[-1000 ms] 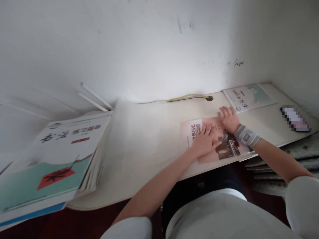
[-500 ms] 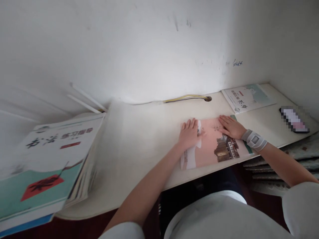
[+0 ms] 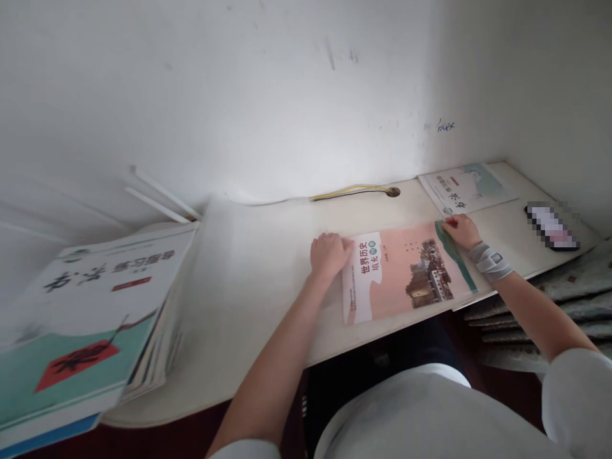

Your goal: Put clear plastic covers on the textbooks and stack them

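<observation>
A pink workbook (image 3: 392,274) with Chinese lettering, a printed building and a green strip lies flat near the front edge of the white desk (image 3: 258,280). At its far left corner my left hand (image 3: 329,254) is closed with the fingers curled and the thumb on the cover's edge. My right hand (image 3: 463,231), with a grey band around the wrist, pinches the far right corner by the green strip. The undersides of both hands' fingertips are hidden.
A stack of booklets (image 3: 100,319) stands at the left. Another booklet (image 3: 468,188) lies at the back right, near a blurred-out phone (image 3: 552,226). Yellow and black cables (image 3: 354,190) run into a desk hole by the wall. Patterned folded fabric (image 3: 564,306) sits below the right edge.
Both hands were spread flat on the workbook's cover. They have moved outward to its far corners and closed, uncovering the title. The view has shifted slightly.
</observation>
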The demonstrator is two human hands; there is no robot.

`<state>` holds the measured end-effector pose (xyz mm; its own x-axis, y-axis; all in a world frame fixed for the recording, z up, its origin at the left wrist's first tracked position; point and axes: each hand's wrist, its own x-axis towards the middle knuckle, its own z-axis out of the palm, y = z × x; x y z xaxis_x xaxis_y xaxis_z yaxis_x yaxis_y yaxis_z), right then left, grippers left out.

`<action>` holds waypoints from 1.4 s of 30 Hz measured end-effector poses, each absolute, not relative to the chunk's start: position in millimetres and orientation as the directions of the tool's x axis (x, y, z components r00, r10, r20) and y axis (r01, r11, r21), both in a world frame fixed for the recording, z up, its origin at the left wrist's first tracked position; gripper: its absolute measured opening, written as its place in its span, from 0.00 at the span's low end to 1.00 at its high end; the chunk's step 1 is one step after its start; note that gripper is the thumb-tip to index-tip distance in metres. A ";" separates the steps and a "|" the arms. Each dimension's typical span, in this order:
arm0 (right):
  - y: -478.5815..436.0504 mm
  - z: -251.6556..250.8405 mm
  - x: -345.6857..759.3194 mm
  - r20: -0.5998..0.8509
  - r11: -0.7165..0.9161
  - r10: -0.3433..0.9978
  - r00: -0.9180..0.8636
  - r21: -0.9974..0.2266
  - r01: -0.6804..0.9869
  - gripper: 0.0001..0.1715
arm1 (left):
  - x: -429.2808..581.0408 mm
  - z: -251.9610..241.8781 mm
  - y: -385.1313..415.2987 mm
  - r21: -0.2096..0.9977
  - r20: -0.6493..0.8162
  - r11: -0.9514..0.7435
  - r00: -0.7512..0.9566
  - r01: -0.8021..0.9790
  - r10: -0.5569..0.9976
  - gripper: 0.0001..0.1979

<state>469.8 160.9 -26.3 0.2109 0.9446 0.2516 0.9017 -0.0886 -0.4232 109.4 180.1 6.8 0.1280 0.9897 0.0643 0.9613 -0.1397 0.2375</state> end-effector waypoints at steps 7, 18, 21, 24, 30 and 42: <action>186.4 -25.5 471.6 0.248 0.037 0.964 0.099 -0.490 0.871 0.12 | 104.9 2.4 195.1 0.426 0.088 -0.091 0.059 0.900 0.994 0.13; 176.9 -13.6 468.0 0.287 0.271 0.936 -0.204 -0.215 0.938 0.14 | 113.4 -0.3 206.4 0.451 0.118 -0.150 0.108 0.880 0.987 0.08; 179.8 -13.6 462.7 0.280 0.268 0.935 -0.218 -0.154 0.951 0.16 | 113.3 0.3 207.5 0.419 0.105 -0.138 0.104 0.897 0.989 0.09; 183.3 -13.8 457.6 0.268 0.251 0.940 -0.212 -0.121 0.960 0.16 | 113.9 2.8 208.6 0.379 0.088 -0.118 0.091 0.918 0.992 0.09; 183.3 -15.7 456.2 0.263 0.239 0.944 -0.201 -0.120 0.964 0.13 | 120.0 8.0 202.2 0.297 0.096 -0.128 0.104 0.946 0.990 0.13; 150.1 3.6 418.5 0.325 0.246 0.916 -0.235 0.008 0.969 0.24 | 174.4 0.5 144.9 0.111 -0.082 -0.540 0.550 0.834 0.831 0.34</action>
<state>418.5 150.1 3.6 -0.2349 0.9162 0.3247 0.9693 0.2459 0.0075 174.4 144.9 0.5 0.5496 0.8314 -0.0823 0.8341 -0.5404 0.1109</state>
